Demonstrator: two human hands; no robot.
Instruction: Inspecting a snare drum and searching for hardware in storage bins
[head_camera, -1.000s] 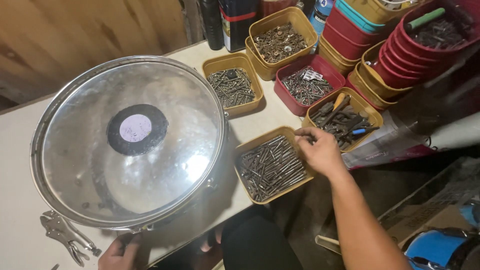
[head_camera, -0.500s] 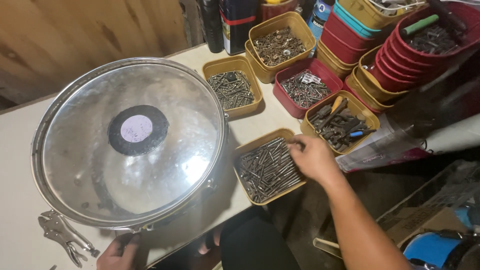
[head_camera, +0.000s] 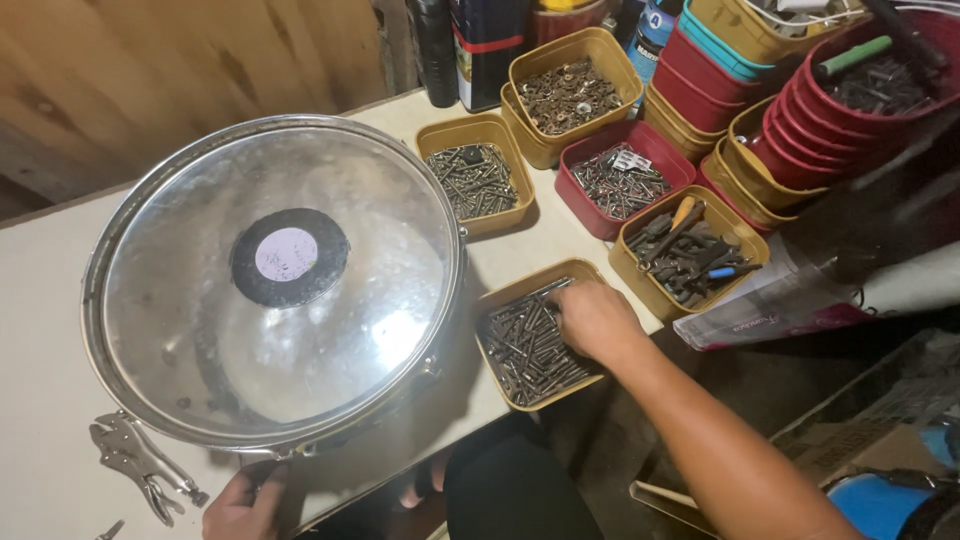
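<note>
Mustard-yellow plastic under my right hand (head_camera: 598, 320) — that hand is down in the nearest tub of long screws (head_camera: 530, 350), resting on its right-hand rim side with the fingers curled in among the metal. Whether anything is pinched between my fingertips I cannot tell; they are buried in the pile and turned away from me. The screws lie mostly with their long axes running from about seven o'clock up toward one o'clock across the tub, so they sit at nine o'clock from my knuckles, right beside the fingers.

My left hand (head_camera: 243, 503) is low at the near table edge, closed round the rim of the snare drum (head_camera: 275, 285) at its six o'clock side. The drum lies flat, its clear head up with a dark round patch in the middle. Locking pliers (head_camera: 140, 465) lie on the table (head_camera: 40, 330) just at nine o'clock of that hand, untouched.

Of the two, the right hand is far nearer the screws — the drum stands between them and the left. More tubs of hardware (head_camera: 470, 180) sit toward twelve and one o'clock, well clear of both hands.
</note>
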